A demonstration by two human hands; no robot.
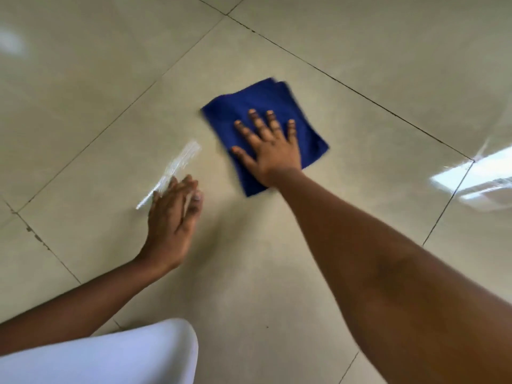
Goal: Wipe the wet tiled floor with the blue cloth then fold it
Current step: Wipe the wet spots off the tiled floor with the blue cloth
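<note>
A person crouches over a glossy beige tiled floor, seen from the wearer's own head. At the lower left edge a white-clad knee juts into view. Just above it the left arm reaches forward, and the left hand rests low over the tile, fingers together and extended, holding nothing, its fingertips at the near end of a bright wet streak that runs diagonally away toward the upper right.

To the right of that streak, a short gap away, lies the blue cloth. It is folded into a rough rectangle and sits flat on the same large tile as the streak, its long axis slanting from the near edge up to the far right, where layered corners point away from the person. Its edges are blurred.

The right hand presses flat on the near half of the cloth, palm down, fingers spread wide and pointing away, thumb splayed toward the streak; it does not clutch the fabric. The right arm stretches straight from the lower right corner to the cloth. Farther right of the cloth, beyond a dark grout line, a window reflection gleams on the floor.
</note>
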